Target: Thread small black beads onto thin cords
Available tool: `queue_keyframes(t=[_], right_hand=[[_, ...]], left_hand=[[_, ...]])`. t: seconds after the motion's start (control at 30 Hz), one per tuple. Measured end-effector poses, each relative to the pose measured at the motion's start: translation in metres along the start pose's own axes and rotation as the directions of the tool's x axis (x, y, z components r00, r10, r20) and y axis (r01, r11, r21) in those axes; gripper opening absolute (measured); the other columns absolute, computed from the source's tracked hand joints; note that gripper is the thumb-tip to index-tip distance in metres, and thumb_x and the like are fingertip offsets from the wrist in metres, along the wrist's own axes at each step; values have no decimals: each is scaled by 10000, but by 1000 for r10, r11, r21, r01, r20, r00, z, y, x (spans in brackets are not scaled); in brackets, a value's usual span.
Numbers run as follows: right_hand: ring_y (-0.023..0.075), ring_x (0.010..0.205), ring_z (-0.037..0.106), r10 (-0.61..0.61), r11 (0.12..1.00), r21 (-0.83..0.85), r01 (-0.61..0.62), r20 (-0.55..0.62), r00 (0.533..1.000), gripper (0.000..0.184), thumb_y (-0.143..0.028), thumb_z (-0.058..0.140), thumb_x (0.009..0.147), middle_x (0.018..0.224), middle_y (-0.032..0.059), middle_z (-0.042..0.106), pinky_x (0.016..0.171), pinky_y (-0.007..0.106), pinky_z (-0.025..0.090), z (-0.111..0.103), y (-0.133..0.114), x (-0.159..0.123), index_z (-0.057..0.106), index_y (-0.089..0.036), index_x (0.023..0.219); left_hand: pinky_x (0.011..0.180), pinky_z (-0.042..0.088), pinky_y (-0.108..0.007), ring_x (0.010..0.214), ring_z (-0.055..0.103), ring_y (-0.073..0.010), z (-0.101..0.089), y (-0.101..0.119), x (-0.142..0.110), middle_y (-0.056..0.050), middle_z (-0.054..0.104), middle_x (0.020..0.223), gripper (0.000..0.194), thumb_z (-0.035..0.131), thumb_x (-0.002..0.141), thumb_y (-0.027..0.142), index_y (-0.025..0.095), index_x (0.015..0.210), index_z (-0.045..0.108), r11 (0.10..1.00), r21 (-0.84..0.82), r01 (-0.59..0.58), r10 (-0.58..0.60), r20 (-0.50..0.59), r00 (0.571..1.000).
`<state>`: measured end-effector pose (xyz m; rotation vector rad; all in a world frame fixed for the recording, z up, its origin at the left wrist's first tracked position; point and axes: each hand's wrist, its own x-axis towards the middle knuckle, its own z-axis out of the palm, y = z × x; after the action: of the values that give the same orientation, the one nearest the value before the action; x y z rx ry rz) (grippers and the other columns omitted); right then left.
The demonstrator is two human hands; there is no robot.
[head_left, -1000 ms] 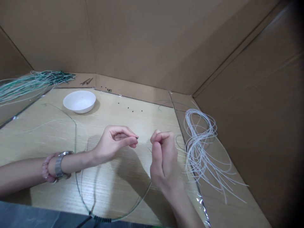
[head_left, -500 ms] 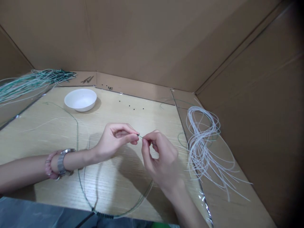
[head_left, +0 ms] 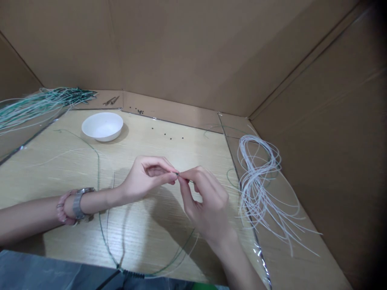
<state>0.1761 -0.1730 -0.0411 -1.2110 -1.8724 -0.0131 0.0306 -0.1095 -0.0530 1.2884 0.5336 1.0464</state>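
My left hand is closed in a pinch on a small dark bead, which barely shows at the fingertips. Against those fingertips, my right hand pinches the end of a thin green cord; most of that end is hidden by the fingers. The cord hangs from my right hand down to a dark green knotted band at the table's front edge. From the band's left end, another green strand runs up under my left forearm and across the table, with a pale strand near it.
A white bowl stands at the back left. Several dark beads lie behind my hands, more on the cardboard ledge. Tweezers-like metal tools and green-white cords are at far left, loose white cords at right. Cardboard walls enclose the table.
My right hand has turned and moved left, bringing the green cord's end from apart to the bead in my left fingertips. The left hand has stayed nearly still. The view has shifted slightly.
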Motion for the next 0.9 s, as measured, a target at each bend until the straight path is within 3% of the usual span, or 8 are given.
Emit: queue_keyframes(t=[0.23, 0.4, 0.5, 0.67, 0.77, 0.9], right_hand=[[124, 729, 590, 34, 999, 29, -33, -39, 999, 117, -93, 560, 844, 805, 28, 644, 576, 242, 442, 3, 4, 0, 556, -185, 916], [143, 683, 585, -104, 979, -187, 82, -106, 989, 109, -90, 620, 793, 724, 24, 669, 613, 264, 455, 5, 5, 1, 577, -190, 795], [146, 682, 587, -114, 964, -253, 80, -125, 986, 121, -86, 622, 777, 702, 18, 676, 627, 265, 451, 5, 5, 1, 566, -191, 754], [144, 671, 581, 26, 985, -167, -48, -128, 991, 58, -134, 592, 796, 723, 23, 673, 609, 264, 435, 6, 9, 2, 564, -180, 775], [137, 687, 599, 88, 992, -83, -99, -131, 987, 30, -169, 608, 811, 752, 18, 682, 586, 244, 430, 8, 14, 2, 585, -182, 825], [131, 704, 614, 34, 993, -101, -54, -191, 981, 95, -149, 612, 825, 832, 30, 710, 627, 243, 454, 9, 17, 0, 604, -177, 915]], left_hand=[[613, 557, -214, 646, 660, -122, -6, 2, 4, -54, 707, 712, 85, 669, 776, 184, 129, 721, 705, 981, 179, -76, 62, 84, 994], [625, 533, -226, 642, 645, -129, -6, 4, 8, -56, 694, 672, 156, 631, 804, 214, 121, 688, 681, 934, 332, -136, 102, 117, 988], [614, 506, -234, 630, 630, -129, -7, 7, 12, -53, 690, 666, 163, 616, 810, 212, 130, 681, 674, 864, 449, -227, 165, 174, 971], [604, 472, -243, 615, 603, -126, -9, 12, 21, -49, 679, 663, 152, 595, 816, 182, 134, 689, 664, 714, 566, -412, 292, 294, 910], [630, 476, -246, 647, 622, -131, -7, 14, 24, -56, 694, 699, 154, 582, 834, 199, 133, 729, 673, 726, 562, -396, 278, 288, 917], [637, 473, -249, 664, 632, -139, -7, 17, 22, -62, 699, 714, 169, 578, 842, 223, 128, 744, 677, 703, 606, -373, 241, 290, 926]])
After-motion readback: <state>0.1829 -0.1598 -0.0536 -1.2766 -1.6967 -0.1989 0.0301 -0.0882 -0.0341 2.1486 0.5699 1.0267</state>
